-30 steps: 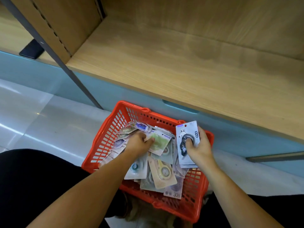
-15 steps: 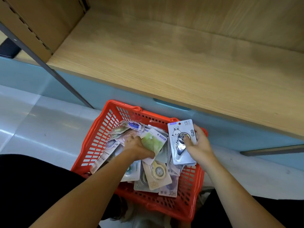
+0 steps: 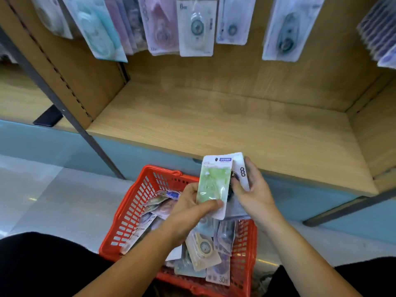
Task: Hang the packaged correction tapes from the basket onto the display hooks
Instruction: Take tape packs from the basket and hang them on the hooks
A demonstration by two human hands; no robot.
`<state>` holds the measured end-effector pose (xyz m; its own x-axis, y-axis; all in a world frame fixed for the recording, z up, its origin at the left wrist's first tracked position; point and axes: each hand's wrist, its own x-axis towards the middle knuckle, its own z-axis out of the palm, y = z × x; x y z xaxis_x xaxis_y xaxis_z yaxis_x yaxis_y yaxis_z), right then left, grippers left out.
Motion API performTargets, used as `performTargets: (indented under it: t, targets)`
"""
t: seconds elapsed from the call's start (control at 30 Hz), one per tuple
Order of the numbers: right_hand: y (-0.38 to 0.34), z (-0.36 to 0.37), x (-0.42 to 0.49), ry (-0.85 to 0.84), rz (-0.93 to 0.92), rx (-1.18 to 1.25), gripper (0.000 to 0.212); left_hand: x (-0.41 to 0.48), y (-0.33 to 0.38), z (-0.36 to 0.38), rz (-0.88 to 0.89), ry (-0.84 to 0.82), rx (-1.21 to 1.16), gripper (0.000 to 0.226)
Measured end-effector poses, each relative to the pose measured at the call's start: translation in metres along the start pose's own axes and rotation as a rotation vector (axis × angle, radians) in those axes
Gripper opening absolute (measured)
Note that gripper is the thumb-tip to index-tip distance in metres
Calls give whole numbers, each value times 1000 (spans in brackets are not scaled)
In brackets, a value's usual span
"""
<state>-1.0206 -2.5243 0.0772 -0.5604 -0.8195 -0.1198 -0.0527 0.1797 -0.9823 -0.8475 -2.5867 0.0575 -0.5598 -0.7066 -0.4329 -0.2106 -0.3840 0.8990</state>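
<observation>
An orange basket [image 3: 137, 207] on the floor holds several packaged correction tapes [image 3: 202, 249]. My left hand [image 3: 190, 207] grips a green correction tape pack [image 3: 214, 185] by its lower end, lifted above the basket. My right hand [image 3: 256, 196] holds a white correction tape pack [image 3: 241, 168] just behind and right of the green one. Rows of hung correction tape packs [image 3: 196, 26] dangle along the top of the view; their hooks are out of sight.
A bare wooden shelf [image 3: 225, 129] lies below the hanging packs, with wooden side walls left and right. A dark metal upright [image 3: 70, 116] slants down to the floor at left. My dark-clothed knees flank the basket on the pale floor [image 3: 53, 202].
My left hand has taken the green pack out of the basket and raised it beside the pack in my right hand. The view has tilted up, bringing the hanging packs into sight.
</observation>
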Motion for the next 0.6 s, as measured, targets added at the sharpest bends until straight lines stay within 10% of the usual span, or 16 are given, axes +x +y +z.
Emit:
performTargets:
  t: [0.3,0.43,0.6]
  targets:
    - [-101,-41,-39,44,-195,230,49,-30,89,60,349,-64,8,64]
    - [-142,-68,-42,25,-260,196,92,-45,135,101,593,-171,104,77]
    - [-193,-131,-38,5,-298,219,85,-55,199,119,530,-240,-39,75]
